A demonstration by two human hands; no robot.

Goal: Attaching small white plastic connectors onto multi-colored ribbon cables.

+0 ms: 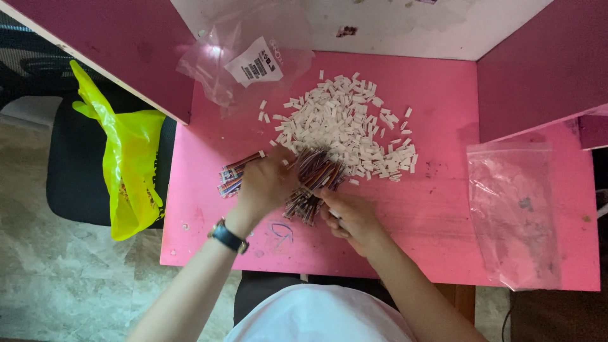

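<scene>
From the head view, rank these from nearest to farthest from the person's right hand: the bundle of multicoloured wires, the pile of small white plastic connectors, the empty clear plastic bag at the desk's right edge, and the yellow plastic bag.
From the right hand:
1. Bundle of multicoloured wires, touching it, just left and above.
2. Pile of small white plastic connectors, farther up the pink desk.
3. Empty clear plastic bag, at the desk's right edge.
4. Yellow plastic bag, off the desk's left side.

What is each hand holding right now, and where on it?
The left hand rests on the bundle of multicoloured wires, about mid-length. The right hand pinches wires at the bundle's near end. The exact grip is hidden.
</scene>
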